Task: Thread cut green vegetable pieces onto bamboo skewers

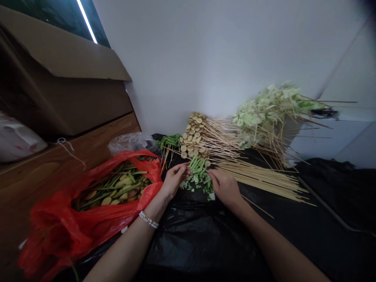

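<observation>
the left hand (175, 181) is half closed, its fingers bent and lying close together, with the fingertips reaching the near edge of a small heap of chopped green stalks (198, 172). the right hand (224, 188) is also curved rather than spread, its fingers angled down and inward against the other side of the heap. whether either hand pinches a single stalk or a skewer cannot be told from this view, as the fingers hide the contact. the heap lies between the hands on a black plastic sheet (199, 243), with pale shreds of cabbage (188, 184) scattered at its near side. a beaded bracelet (148, 219) circles the left wrist.

just beyond the hands, a row of round tan slices on bamboo skewers (192, 135) lies with its sticks fanned toward the right. loose bamboo skewers (261, 180) lie in a long bundle beside the right hand. farther back, skewered pale green cabbage leaves (270, 113) are piled against a white wall (188, 58). left of the left hand, a red plastic bag (96, 186) lies open, holding green stalks and yellow potato-like pieces (116, 192). it rests partly on a wooden tabletop (58, 156), below a cardboard box (58, 74).
</observation>
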`<state>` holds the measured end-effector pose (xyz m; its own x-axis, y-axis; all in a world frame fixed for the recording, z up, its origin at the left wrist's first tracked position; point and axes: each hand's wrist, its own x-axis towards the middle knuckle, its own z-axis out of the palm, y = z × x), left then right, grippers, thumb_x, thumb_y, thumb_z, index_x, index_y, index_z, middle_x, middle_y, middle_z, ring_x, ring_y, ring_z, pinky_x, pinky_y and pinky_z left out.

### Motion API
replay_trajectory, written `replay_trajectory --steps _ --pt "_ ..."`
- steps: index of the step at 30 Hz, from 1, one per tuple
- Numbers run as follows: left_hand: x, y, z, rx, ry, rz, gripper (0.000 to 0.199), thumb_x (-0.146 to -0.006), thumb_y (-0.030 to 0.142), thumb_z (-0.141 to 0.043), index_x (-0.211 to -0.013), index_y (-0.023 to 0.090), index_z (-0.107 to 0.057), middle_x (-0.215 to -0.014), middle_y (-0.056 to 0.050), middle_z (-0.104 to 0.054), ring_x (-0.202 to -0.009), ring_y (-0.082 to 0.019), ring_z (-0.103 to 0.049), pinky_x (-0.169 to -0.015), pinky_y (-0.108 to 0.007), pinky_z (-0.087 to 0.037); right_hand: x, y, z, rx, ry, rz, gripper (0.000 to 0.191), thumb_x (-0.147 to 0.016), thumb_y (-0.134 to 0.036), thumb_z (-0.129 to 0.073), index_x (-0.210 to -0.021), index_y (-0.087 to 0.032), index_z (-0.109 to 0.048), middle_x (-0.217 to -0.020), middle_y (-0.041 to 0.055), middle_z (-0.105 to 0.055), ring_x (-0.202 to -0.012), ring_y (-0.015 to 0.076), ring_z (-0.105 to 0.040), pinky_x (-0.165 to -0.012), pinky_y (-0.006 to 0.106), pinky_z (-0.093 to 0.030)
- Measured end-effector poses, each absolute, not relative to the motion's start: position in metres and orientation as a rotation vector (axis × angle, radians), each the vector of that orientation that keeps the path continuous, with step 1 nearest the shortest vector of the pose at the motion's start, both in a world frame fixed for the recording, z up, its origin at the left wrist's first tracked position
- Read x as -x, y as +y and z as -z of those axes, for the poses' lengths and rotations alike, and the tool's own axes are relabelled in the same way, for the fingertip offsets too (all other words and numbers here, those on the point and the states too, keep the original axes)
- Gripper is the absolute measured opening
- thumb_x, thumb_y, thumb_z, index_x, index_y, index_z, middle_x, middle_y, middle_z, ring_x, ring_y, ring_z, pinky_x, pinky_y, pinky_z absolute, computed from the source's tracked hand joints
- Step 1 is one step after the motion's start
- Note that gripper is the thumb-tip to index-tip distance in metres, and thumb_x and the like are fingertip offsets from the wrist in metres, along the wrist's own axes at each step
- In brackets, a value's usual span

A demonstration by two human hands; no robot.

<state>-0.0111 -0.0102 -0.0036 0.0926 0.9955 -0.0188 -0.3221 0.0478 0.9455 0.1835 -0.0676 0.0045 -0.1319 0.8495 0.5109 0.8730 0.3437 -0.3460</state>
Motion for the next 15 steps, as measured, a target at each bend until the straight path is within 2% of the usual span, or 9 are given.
replay_trajectory --steps 3,7,15 --pt "0.013 -0.008 0.007 -1.286 1.05 -1.319 0.02 -0.065 0.026 -0.078 -0.083 0.017 -0.075 -0.083 -0.007 -0.071 -0.079 -0.018 -0.061 -0.073 -0.025 -0.045 -0.188 -0.064 -0.005 1.497 -1.881 0.057 0.029 -0.095 -0.026 -0.038 -0.099 -0.02 -0.066 -0.093 0.0046 -0.07 -0.087 0.0147 -0.062 -0.076 0.022 -0.04" --pt "0.014 -0.01 0.016 -1.743 1.117 -1.206 0.008 -0.063 0.022 -0.078 -0.07 0.024 -0.075 -0.076 -0.005 -0.068 -0.083 -0.023 -0.056 -0.086 -0.031 -0.039 -0.19 -0.064 -0.005 1.489 -1.875 0.069 0.028 -0.094 -0.027 -0.04 -0.099 -0.02 -0.067 -0.093 0.0047 -0.07 -0.086 0.0147 -0.062 -0.076 0.022 -0.04" --pt "0.015 -0.013 0.022 -2.129 1.237 -1.103 0.007 -0.067 0.019 -0.074 -0.07 0.026 -0.074 -0.074 -0.006 -0.064 -0.08 -0.024 -0.05 -0.084 -0.032 -0.036 -0.186 -0.066 -0.003 1.491 -1.949 0.109 0.028 -0.095 -0.025 -0.039 -0.101 -0.019 -0.066 -0.091 0.0043 -0.07 -0.081 0.0147 -0.062 -0.073 0.022 -0.039"
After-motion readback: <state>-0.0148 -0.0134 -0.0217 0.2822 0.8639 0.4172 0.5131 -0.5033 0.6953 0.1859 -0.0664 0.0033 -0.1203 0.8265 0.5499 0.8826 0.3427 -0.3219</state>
